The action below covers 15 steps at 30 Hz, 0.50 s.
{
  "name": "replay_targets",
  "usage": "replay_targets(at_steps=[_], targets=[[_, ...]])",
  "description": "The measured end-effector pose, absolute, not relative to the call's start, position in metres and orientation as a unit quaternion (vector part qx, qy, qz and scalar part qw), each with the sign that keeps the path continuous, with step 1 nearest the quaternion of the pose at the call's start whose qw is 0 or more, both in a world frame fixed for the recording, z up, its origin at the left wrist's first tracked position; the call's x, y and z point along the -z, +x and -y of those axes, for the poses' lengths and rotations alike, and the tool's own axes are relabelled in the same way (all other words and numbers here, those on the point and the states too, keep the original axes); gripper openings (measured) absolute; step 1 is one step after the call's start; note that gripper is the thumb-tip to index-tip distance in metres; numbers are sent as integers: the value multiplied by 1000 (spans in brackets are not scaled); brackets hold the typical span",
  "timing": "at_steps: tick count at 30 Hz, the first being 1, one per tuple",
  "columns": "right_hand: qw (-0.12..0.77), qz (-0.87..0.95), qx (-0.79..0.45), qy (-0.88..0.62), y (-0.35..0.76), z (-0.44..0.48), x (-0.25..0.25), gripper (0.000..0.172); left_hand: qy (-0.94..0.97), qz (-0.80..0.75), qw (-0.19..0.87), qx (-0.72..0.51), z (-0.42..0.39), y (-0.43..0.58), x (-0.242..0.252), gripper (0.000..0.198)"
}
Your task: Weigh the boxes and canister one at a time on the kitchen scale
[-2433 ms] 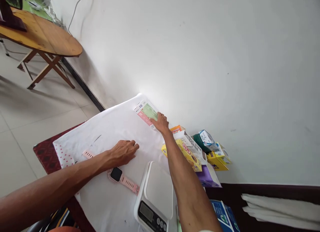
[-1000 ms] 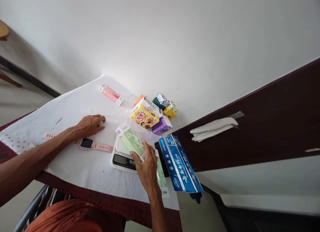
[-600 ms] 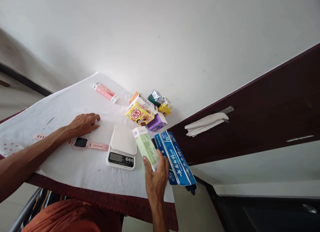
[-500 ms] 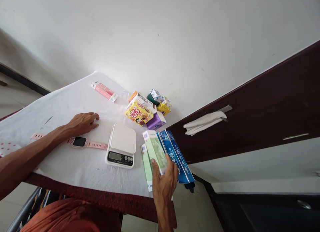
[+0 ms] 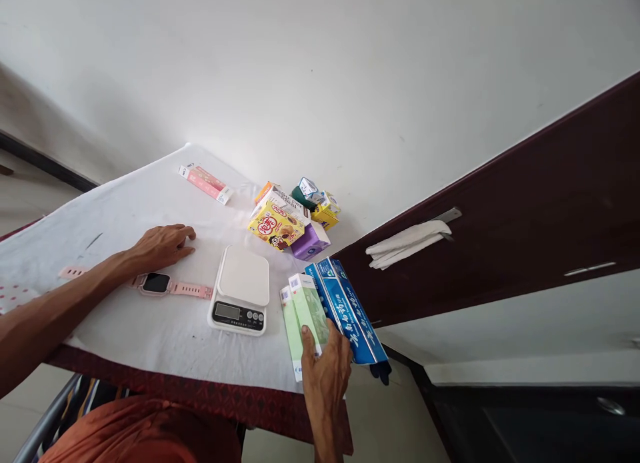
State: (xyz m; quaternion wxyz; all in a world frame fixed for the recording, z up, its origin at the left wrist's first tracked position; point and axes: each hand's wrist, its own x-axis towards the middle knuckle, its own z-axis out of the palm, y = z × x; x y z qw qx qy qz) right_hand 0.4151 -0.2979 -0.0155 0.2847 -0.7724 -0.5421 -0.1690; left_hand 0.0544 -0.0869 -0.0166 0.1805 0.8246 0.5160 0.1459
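Observation:
On the white cloth my left hand (image 5: 163,246) rests palm down with loose fingers, holding nothing. A pink smartwatch (image 5: 157,283) lies just below it, its strap laid out flat. In the middle stands a white kitchen scale (image 5: 244,276) with a bare platform and a dark display. My right hand (image 5: 327,363) grips the near end of a green-and-white long box (image 5: 307,300) between thumb and fingers. A second green-and-white box (image 5: 291,333) lies alongside on the left. Two blue toothpaste boxes (image 5: 347,313) lie close by on the right, at the table's edge.
Behind the scale is a cluster of boxes, among them a yellow snack box (image 5: 275,224) and a purple box (image 5: 310,242). Pink boxes (image 5: 206,183) lie farther back. A white cloth (image 5: 407,243) hangs from a door handle beyond the right edge.
My right hand has drawn the green-and-white box slightly nearer and down beside the other green one. My left hand has stayed in place.

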Motion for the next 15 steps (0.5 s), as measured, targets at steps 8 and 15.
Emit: replay_targets(at_steps=[8, 15], targets=[[317, 658, 197, -654, 354, 236, -28, 49, 823, -519, 181, -146, 87, 55, 24, 31], [281, 790, 64, -542, 280, 93, -22, 39, 818, -518, 190, -161, 89, 56, 24, 27]])
